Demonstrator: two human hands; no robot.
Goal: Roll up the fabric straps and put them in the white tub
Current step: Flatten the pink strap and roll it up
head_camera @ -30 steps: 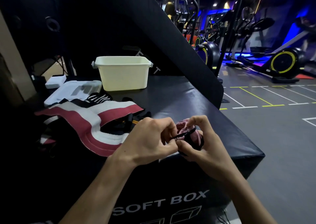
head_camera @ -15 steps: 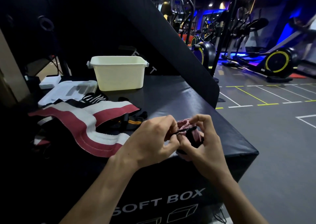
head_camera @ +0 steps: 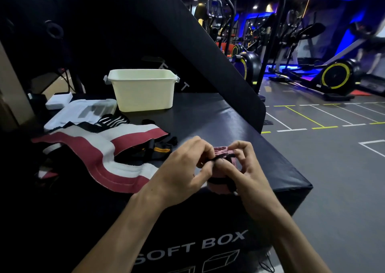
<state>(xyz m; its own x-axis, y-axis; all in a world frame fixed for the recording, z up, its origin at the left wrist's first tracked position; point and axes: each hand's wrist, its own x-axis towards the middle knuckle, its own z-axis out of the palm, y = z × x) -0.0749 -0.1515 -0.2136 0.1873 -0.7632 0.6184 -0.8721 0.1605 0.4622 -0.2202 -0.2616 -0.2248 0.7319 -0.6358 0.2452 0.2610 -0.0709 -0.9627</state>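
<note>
Tightly coiled pink strap roll [head_camera: 221, 151]

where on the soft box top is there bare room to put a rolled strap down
Bare black top runs between the white tub and the hands, and along the right edge toward the slanted black pad. The left is crowded: the red and white strap, black straps and white trays. Both hands grip the pink roll.

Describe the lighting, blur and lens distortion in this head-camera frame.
Head view: dim overall, blue light glowing at the back of the gym; the left side sinks into near-black shadow; wide-angle lens bows the floor lines; the white tub, left hand and right hand on the rolled pink strap read sharp; far-right machines smear.
</note>
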